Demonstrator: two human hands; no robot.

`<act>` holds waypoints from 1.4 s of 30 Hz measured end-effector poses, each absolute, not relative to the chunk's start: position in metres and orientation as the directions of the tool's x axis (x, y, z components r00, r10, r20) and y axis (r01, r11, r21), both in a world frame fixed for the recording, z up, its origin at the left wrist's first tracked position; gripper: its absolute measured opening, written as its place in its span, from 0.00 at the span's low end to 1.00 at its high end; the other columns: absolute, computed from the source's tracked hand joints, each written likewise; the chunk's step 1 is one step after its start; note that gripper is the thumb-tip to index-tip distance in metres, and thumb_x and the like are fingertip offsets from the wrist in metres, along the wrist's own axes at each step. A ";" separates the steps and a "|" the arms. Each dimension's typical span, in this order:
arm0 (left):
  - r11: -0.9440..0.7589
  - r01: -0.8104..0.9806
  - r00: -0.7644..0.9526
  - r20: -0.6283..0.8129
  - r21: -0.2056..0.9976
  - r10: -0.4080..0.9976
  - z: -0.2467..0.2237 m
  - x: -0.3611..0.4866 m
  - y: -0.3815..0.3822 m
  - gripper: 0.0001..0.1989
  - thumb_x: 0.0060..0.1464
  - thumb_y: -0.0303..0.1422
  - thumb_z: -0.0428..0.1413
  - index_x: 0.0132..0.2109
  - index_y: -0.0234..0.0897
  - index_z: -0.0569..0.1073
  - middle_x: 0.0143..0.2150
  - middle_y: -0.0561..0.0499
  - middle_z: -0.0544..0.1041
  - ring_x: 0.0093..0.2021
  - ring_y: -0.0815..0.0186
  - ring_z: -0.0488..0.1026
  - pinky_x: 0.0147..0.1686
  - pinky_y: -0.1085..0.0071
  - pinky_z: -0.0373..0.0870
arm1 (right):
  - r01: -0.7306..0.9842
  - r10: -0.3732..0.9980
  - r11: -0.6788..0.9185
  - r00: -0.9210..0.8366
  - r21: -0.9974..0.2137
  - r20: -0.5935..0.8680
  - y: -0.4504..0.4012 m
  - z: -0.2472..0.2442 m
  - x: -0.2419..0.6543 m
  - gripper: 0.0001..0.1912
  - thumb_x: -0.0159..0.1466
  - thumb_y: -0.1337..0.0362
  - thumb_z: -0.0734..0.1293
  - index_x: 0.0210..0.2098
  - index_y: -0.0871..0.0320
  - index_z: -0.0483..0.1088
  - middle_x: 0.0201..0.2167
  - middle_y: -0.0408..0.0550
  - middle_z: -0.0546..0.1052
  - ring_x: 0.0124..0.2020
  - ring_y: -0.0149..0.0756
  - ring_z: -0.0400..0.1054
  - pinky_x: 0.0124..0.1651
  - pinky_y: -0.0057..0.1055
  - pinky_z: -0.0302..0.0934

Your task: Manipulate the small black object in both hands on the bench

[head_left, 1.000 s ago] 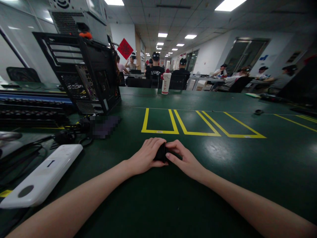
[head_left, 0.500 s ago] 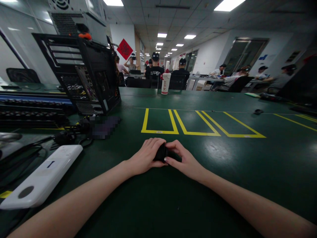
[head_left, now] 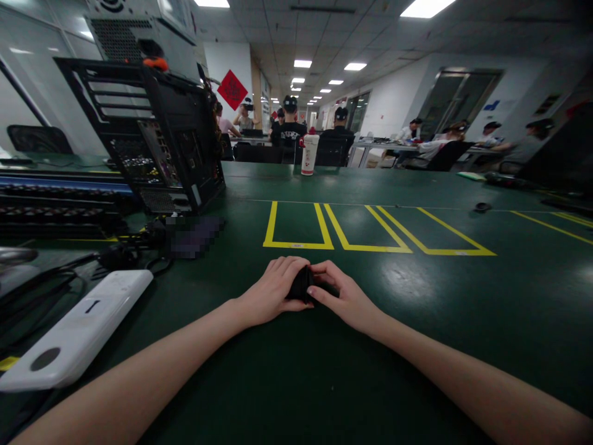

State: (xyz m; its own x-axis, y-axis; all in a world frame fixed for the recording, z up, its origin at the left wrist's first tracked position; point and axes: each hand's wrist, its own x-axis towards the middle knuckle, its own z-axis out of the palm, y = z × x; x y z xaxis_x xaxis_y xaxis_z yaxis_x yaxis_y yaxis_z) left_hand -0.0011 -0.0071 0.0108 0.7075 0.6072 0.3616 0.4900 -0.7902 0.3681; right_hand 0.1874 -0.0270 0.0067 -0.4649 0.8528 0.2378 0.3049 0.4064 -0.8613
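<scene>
In a long, white-walled office with ceiling lights, we see people seated at tables beyond our broad, dark green, glossy desk [head_left: 333,383]. On it, the small black object [head_left: 300,284] is centred before us, just on the near side of the flat yellow tape outlines [head_left: 298,245]. Our left hand [head_left: 266,293] curls around its left side, fingers over the top and thumb low in front. Our right hand [head_left: 351,301] pinches its right edge between thumb and fingertips. The visible end, with a straight, upright edge, points right, toward the right palm; the left hand covers too much for us to tell its long axis. Well to the left lies the long white plastic device with rounded corners [head_left: 99,318], slanting away from us, and behind it stands the black metal computer case [head_left: 185,108].
</scene>
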 end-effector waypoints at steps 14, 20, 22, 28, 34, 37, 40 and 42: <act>-0.789 0.478 0.701 0.373 0.386 0.608 0.016 0.000 -0.009 0.28 0.49 0.39 0.56 0.54 0.40 0.52 0.51 0.45 0.62 0.50 0.57 0.61 0.48 0.59 0.58 | 0.322 0.867 0.398 -0.438 -0.859 0.237 -0.027 0.007 0.187 0.15 0.59 0.66 0.62 0.46 0.54 0.58 0.45 0.47 0.65 0.46 0.36 0.63 0.50 0.41 0.61; -0.789 0.494 0.699 0.372 0.367 0.611 0.010 0.000 -0.007 0.28 0.49 0.38 0.56 0.53 0.39 0.52 0.50 0.45 0.62 0.49 0.58 0.61 0.48 0.59 0.58 | 0.279 0.842 0.408 -0.483 -0.869 0.240 -0.027 0.006 0.187 0.13 0.58 0.66 0.63 0.42 0.55 0.59 0.41 0.45 0.67 0.45 0.35 0.65 0.50 0.40 0.61; -0.791 0.493 0.693 0.386 0.362 0.609 0.007 0.000 -0.006 0.29 0.48 0.38 0.57 0.53 0.39 0.52 0.51 0.45 0.62 0.49 0.58 0.61 0.48 0.60 0.58 | 0.265 0.841 0.413 -0.479 -0.871 0.252 -0.027 0.006 0.187 0.12 0.59 0.65 0.63 0.42 0.54 0.59 0.40 0.44 0.67 0.44 0.34 0.65 0.47 0.38 0.62; -0.795 0.489 0.693 0.395 0.358 0.604 0.006 0.000 -0.005 0.30 0.48 0.40 0.57 0.54 0.39 0.52 0.50 0.45 0.62 0.49 0.58 0.61 0.48 0.60 0.58 | 0.272 0.862 0.390 -0.444 -0.879 0.245 -0.026 0.007 0.186 0.10 0.60 0.65 0.61 0.42 0.55 0.60 0.39 0.45 0.67 0.43 0.33 0.65 0.47 0.36 0.62; -0.786 0.489 0.708 0.355 0.378 0.610 0.014 -0.001 -0.008 0.28 0.49 0.39 0.56 0.54 0.40 0.52 0.51 0.45 0.62 0.50 0.57 0.61 0.48 0.58 0.58 | 0.268 0.870 0.317 -0.464 -0.910 0.167 -0.027 0.008 0.187 0.13 0.60 0.65 0.61 0.45 0.56 0.59 0.44 0.47 0.66 0.46 0.35 0.64 0.49 0.39 0.61; -0.782 0.489 0.709 0.346 0.386 0.614 0.016 -0.001 -0.010 0.27 0.50 0.38 0.55 0.54 0.40 0.52 0.51 0.44 0.62 0.50 0.57 0.61 0.48 0.58 0.58 | 0.225 0.848 0.337 -0.494 -0.914 0.192 -0.028 0.008 0.188 0.14 0.58 0.66 0.63 0.43 0.55 0.58 0.43 0.45 0.66 0.46 0.35 0.64 0.49 0.39 0.62; -0.781 0.492 0.706 0.349 0.385 0.616 0.016 -0.001 -0.010 0.28 0.50 0.38 0.55 0.54 0.41 0.52 0.51 0.45 0.62 0.50 0.57 0.61 0.48 0.57 0.58 | 0.204 0.847 0.348 -0.487 -0.915 0.213 -0.028 0.007 0.188 0.13 0.59 0.65 0.62 0.43 0.54 0.58 0.41 0.45 0.66 0.45 0.34 0.65 0.46 0.37 0.63; -0.783 0.488 0.705 0.353 0.386 0.615 0.016 -0.001 -0.010 0.28 0.49 0.39 0.55 0.54 0.41 0.52 0.51 0.45 0.62 0.50 0.57 0.61 0.48 0.57 0.58 | 0.211 0.853 0.358 -0.469 -0.910 0.227 -0.027 0.007 0.188 0.09 0.60 0.65 0.61 0.41 0.55 0.59 0.39 0.45 0.66 0.43 0.34 0.65 0.45 0.37 0.64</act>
